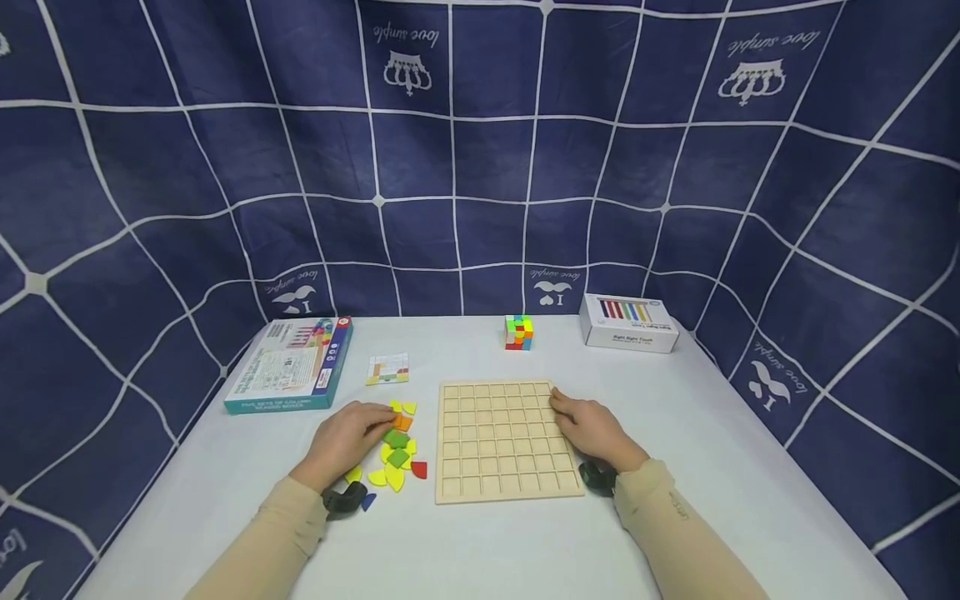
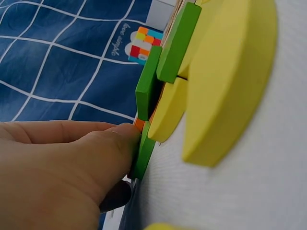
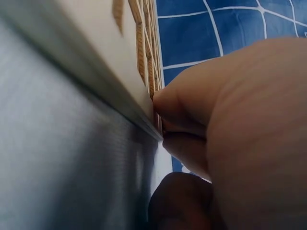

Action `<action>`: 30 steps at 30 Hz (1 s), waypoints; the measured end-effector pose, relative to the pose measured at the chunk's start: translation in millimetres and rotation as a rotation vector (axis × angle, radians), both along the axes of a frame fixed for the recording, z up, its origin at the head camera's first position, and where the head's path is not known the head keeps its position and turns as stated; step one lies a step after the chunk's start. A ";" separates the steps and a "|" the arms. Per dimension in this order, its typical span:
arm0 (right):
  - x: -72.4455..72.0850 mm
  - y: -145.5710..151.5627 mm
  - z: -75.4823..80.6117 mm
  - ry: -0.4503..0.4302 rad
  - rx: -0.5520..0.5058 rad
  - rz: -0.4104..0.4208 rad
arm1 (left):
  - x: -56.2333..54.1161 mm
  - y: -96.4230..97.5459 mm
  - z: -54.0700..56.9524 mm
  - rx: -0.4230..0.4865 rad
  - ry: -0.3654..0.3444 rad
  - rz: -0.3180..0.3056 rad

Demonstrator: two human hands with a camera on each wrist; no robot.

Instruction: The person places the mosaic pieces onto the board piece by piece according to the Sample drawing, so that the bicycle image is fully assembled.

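In the head view my left hand (image 1: 347,442) reaches over a loose group of coloured flat pieces left of the board. Its thumb and forefinger come together at an orange piece (image 1: 402,423) and pinch it; the fingertips partly hide it. Green pieces (image 1: 397,458), yellow pieces (image 1: 394,477) and a red piece (image 1: 419,470) lie near that hand. My right hand (image 1: 594,427) grips the right edge of a square wooden grid board (image 1: 510,442) near its far corner. In the right wrist view, the thumb (image 3: 180,96) lies against the board's rim.
A flat game box (image 1: 288,367) lies at the back left, with a small pattern card (image 1: 387,368) beside it. Farther back stand a puzzle cube (image 1: 518,332) and a white box (image 1: 628,323). A blue piece (image 1: 368,502) lies by the left wrist.
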State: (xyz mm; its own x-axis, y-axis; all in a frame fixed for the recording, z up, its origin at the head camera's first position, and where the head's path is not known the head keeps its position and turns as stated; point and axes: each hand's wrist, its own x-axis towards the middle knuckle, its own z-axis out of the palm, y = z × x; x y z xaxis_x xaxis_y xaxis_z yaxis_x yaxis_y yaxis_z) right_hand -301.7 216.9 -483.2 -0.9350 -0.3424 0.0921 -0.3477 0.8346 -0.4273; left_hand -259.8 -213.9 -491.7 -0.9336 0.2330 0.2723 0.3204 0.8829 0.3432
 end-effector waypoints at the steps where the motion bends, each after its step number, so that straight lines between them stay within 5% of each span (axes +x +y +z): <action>1: 0.0 -0.3 0.5 -0.002 0.002 -0.004 | -0.1 0.5 0.6 -0.003 0.004 -0.001; 15: 1.4 -2.4 0.3 -0.017 0.000 -0.021 | 4.0 7.3 9.0 0.053 0.075 0.019; 19: 1.4 -3.5 0.1 -0.017 0.001 -0.016 | 10.0 18.2 21.7 0.062 0.066 0.011; 30: 0.6 -2.2 -1.7 -0.023 0.003 -0.031 | 25.4 71.6 66.8 -0.015 -0.002 -0.136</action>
State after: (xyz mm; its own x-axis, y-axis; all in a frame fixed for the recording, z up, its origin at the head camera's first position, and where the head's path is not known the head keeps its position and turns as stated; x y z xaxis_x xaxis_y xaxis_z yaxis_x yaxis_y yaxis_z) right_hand -301.1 214.7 -484.8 -0.9469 -0.3138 0.0695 -0.3121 0.8462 -0.4319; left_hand -234.4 -142.3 -424.9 -0.8939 0.3611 0.2658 0.4364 0.8367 0.3310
